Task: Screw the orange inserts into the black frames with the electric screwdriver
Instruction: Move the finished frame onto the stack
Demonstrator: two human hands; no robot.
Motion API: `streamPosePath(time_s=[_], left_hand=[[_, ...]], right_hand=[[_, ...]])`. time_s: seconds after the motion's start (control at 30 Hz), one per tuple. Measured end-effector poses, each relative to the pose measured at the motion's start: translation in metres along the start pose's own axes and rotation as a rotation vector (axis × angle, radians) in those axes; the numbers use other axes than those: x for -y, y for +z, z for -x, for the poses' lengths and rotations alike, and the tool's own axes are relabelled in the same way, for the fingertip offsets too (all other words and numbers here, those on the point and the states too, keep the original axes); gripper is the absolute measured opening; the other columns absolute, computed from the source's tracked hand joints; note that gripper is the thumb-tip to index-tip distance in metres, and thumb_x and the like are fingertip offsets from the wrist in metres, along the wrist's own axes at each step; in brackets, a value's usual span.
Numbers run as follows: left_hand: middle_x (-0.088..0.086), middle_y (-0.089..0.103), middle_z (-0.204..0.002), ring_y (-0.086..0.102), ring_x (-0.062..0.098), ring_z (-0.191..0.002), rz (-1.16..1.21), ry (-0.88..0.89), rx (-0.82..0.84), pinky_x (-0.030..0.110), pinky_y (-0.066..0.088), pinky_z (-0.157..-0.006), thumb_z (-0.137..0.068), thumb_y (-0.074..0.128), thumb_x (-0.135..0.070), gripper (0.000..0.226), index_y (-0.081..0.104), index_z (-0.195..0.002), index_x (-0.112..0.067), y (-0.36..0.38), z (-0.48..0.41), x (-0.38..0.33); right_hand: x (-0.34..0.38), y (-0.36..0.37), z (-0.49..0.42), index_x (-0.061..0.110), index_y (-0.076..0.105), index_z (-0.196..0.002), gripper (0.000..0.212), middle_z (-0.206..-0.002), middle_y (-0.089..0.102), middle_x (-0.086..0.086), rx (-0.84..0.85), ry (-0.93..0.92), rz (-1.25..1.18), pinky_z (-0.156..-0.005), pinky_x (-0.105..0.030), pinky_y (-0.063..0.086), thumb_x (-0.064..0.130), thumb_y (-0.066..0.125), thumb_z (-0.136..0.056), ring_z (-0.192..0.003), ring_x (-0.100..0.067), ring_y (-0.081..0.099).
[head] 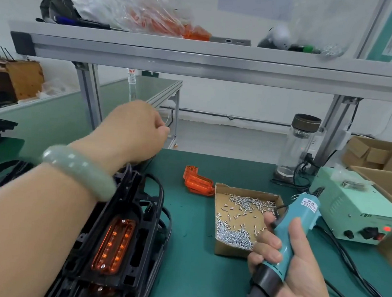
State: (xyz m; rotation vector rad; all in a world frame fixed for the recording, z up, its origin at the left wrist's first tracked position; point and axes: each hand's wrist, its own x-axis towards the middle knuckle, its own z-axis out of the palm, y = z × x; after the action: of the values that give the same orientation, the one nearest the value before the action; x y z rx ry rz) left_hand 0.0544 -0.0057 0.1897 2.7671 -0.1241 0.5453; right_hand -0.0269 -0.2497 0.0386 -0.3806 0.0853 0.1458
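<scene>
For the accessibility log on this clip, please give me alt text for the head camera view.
A right hand grips a teal electric screwdriver, bit down, beside a cardboard box of screws on a green mat. The left hand reaches forward over stacked black frames, the top one holding an orange insert; loose orange inserts lie by the box's far corner.

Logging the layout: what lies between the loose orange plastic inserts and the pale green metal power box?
Head view: a shallow cardboard tray of silver screws, then the rear of the blue electric screwdriver gripped by the right hand.
</scene>
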Motion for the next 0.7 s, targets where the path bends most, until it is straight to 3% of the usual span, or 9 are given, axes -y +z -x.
streamPosePath(time_s=[0.07, 0.1, 0.2, 0.3, 0.4, 0.47, 0.53, 0.63, 0.7], left_hand=[[0.010, 0.066, -0.098, 0.059, 0.026, -0.084, -0.157, -0.024, 0.184, 0.027, 0.041, -0.068, -0.096, 0.044, -0.024, 0.030, 0.067, -0.094, -0.005, 0.015, -0.033, -0.013], [0.011, 0.063, -0.095, 0.056, 0.026, -0.083, -0.240, -0.016, 0.280, 0.028, 0.042, -0.065, -0.097, 0.042, -0.019, 0.028, 0.064, -0.095, -0.002, 0.025, -0.045, -0.019], [0.005, 0.058, -0.081, 0.052, 0.020, -0.072, -0.386, -0.008, 0.530, 0.018, 0.040, -0.044, -0.096, 0.046, -0.013, 0.020, 0.063, -0.103, -0.007, 0.056, -0.075, -0.019], [0.005, 0.066, -0.111, 0.053, 0.016, -0.075, -0.535, -0.020, 0.731, 0.016, 0.042, -0.052, -0.094, 0.054, -0.022, 0.027, 0.062, -0.116, -0.009, 0.072, -0.089, -0.004], [0.002, 0.067, -0.116, 0.059, 0.015, -0.076, -0.615, -0.152, 0.914, 0.016, 0.046, -0.053, -0.090, 0.059, -0.025, 0.031, 0.064, -0.118, -0.012, 0.080, -0.099, 0.008], [0.001, 0.070, -0.107, 0.065, 0.016, -0.081, -0.665, -0.183, 0.973, 0.017, 0.045, -0.047, -0.091, 0.056, -0.031, 0.035, 0.064, -0.119, -0.011, 0.084, -0.100, 0.012], [-0.003, 0.067, -0.084, 0.063, 0.013, -0.071, -0.751, -0.158, 1.003, 0.017, 0.045, -0.049, -0.093, 0.054, -0.035, 0.038, 0.062, -0.120, -0.009, 0.090, -0.098, 0.015], [-0.005, 0.053, -0.062, 0.055, 0.012, -0.060, -0.846, -0.121, 1.017, 0.026, 0.051, -0.074, -0.089, 0.056, -0.037, 0.036, 0.064, -0.117, -0.014, 0.102, -0.097, 0.019], [-0.007, 0.054, -0.058, 0.055, 0.012, -0.059, -0.872, -0.102, 1.028, 0.029, 0.049, -0.078, -0.087, 0.057, -0.037, 0.032, 0.066, -0.111, -0.018, 0.109, -0.100, 0.024]], right_hand=[[0.000, 0.001, -0.002, 0.016, 0.070, -0.088, 0.076, -0.056, 0.037, 0.006, -0.009, 0.002, -0.003, -0.038, -0.025, 0.044, 0.035, 0.100, -0.020, -0.035, -0.006, 0.037], [-0.001, 0.001, -0.002, 0.016, 0.071, -0.086, 0.076, -0.055, 0.037, 0.006, -0.015, 0.002, 0.001, -0.037, -0.026, 0.044, 0.036, 0.100, -0.018, -0.034, -0.007, 0.037], [-0.003, 0.001, -0.005, 0.015, 0.072, -0.081, 0.078, -0.053, 0.037, 0.003, -0.034, 0.009, 0.021, -0.033, -0.030, 0.043, 0.036, 0.099, -0.012, -0.031, -0.009, 0.036], [-0.003, 0.001, -0.008, 0.013, 0.073, -0.078, 0.079, -0.050, 0.037, -0.001, -0.040, 0.019, 0.055, -0.032, -0.031, 0.042, 0.036, 0.098, -0.006, -0.028, -0.012, 0.035], [-0.002, 0.000, -0.010, 0.014, 0.076, -0.073, 0.076, -0.048, 0.037, -0.004, -0.016, 0.037, 0.047, -0.031, -0.033, 0.041, 0.034, 0.098, -0.004, -0.026, -0.016, 0.035], [-0.002, 0.001, -0.011, 0.015, 0.076, -0.071, 0.074, -0.047, 0.037, -0.005, 0.005, 0.043, 0.029, -0.030, -0.034, 0.040, 0.032, 0.098, -0.002, -0.026, -0.018, 0.035], [-0.002, 0.001, -0.012, 0.014, 0.076, -0.071, 0.074, -0.047, 0.037, -0.007, 0.028, 0.049, -0.003, -0.029, -0.032, 0.038, 0.028, 0.098, -0.001, -0.026, -0.018, 0.035], [-0.002, -0.001, -0.013, 0.009, 0.076, -0.073, 0.076, -0.047, 0.037, -0.010, 0.051, 0.058, -0.051, -0.027, -0.029, 0.036, 0.022, 0.099, -0.002, -0.027, -0.019, 0.036], [-0.003, -0.002, -0.014, 0.006, 0.076, -0.075, 0.077, -0.048, 0.037, -0.011, 0.052, 0.059, -0.054, -0.028, -0.028, 0.036, 0.021, 0.099, -0.004, -0.028, -0.019, 0.037]])
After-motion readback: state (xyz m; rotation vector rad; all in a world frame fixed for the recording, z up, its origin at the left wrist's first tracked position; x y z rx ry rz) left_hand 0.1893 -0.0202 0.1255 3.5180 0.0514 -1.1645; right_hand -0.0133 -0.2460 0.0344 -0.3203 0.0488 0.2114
